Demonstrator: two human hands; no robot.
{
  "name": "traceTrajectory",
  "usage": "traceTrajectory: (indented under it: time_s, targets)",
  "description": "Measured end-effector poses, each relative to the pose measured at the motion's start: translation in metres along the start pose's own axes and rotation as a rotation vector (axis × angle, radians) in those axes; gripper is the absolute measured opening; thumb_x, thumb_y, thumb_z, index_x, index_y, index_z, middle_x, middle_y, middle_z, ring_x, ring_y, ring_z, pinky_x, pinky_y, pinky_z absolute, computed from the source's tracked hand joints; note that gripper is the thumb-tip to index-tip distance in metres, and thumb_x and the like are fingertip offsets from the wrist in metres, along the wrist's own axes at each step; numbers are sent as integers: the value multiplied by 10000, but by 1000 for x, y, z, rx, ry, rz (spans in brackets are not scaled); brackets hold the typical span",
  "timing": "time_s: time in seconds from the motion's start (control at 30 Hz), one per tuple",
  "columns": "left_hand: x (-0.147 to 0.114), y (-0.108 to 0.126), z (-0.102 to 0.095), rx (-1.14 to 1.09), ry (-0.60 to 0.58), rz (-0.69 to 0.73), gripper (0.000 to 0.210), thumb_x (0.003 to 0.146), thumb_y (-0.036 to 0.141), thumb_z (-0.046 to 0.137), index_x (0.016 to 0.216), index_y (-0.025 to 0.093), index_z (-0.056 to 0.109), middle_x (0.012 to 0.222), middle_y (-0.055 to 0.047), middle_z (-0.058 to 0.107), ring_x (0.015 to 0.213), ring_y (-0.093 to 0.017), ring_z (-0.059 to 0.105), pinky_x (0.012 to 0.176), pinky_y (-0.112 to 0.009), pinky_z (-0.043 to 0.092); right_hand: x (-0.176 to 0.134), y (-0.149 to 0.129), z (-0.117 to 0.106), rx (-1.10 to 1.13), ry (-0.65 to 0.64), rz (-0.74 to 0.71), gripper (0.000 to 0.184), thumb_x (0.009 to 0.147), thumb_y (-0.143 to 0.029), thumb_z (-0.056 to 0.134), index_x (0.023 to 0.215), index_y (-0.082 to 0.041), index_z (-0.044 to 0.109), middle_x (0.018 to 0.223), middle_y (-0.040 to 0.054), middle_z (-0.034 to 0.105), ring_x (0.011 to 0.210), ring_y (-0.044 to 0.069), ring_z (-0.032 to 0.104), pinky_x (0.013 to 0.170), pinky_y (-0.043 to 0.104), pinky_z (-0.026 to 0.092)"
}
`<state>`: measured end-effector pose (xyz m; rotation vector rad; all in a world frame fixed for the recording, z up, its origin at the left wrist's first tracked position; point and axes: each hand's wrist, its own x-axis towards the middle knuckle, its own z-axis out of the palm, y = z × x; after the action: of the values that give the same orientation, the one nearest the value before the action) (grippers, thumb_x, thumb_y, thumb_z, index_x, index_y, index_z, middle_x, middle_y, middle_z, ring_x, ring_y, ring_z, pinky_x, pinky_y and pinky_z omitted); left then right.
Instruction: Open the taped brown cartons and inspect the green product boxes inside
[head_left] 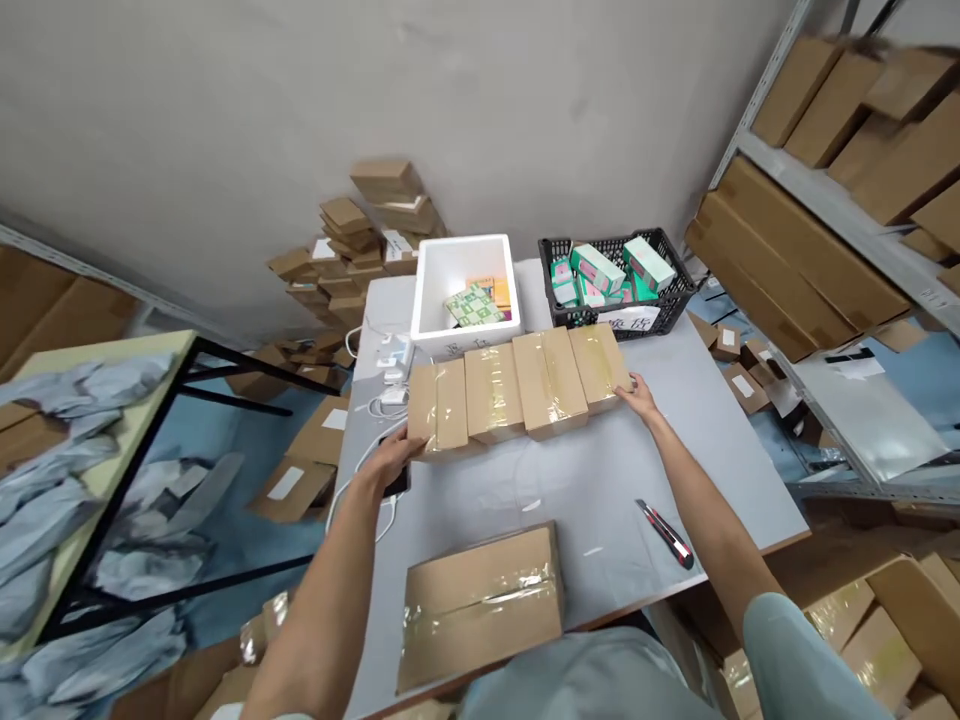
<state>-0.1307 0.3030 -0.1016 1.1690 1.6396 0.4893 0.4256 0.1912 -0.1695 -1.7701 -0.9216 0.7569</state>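
Note:
Several taped cardboard boxes (pixel 495 393) sit side by side in a row across the middle of the table. My left hand (pixel 394 455) grips the outer end of the leftmost box (pixel 439 405), thumb over its near corner. At the other end, my right hand (pixel 637 395) has its fingers against the near right corner of the rightmost box (pixel 598 362). Between them the row is pressed together. A dark phone-like object (pixel 397 483) lies partly under my left wrist. Nearer my body rests a larger taped carton (pixel 482 605), and a red and black box cutter (pixel 666 535) lies by my right forearm.
Behind the row stand a white foam box (pixel 422 300) with small packets and a black crate (pixel 551 315) of green-and-white boxes. White cables (pixel 360 465) run along the left table edge. Stacked cartons (pixel 386 200), a side table with grey bags (pixel 67 470) and shelving (pixel 825 190) surround the table.

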Motion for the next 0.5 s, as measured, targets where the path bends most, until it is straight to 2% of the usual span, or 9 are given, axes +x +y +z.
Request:
traceTrajectory:
  time_s: [0.1,0.2,0.37,0.5]
  targets:
    - [5,-12,2,-104,-48,-37,663,651,387,837,1278,191,746,985,-48,828,969,-273,749,843,-344,599,2,21,7,15,-28,127,976,721,-751,844,1491,-194,623,1233,127,789,946,255,799,978,450,678]
    - [-3,-17,8,-123,-60,-60,614,651,420,888,1222,229,766,1087,-48,842,1081,-297,760,931,-377,624,-10,32,-4,26,-49,180,969,726,-724,859,1526,-242,603,1329,129,777,967,250,801,1001,440,668]
    - [-29,-12,37,-104,-97,-97,652,622,474,977,1194,233,777,1126,-89,852,1152,-331,767,1013,-424,632,-42,43,-58,103,-22,222,1076,682,-750,901,1552,-201,587,1420,199,746,1095,321,808,1063,495,657]
    - [-44,4,80,-67,-182,-28,853,539,547,1038,1272,195,782,1119,-117,853,1171,-354,765,1049,-451,619,-48,56,-115,128,63,250,1094,640,-764,942,1520,-196,625,1422,216,753,1171,362,794,1119,552,631]
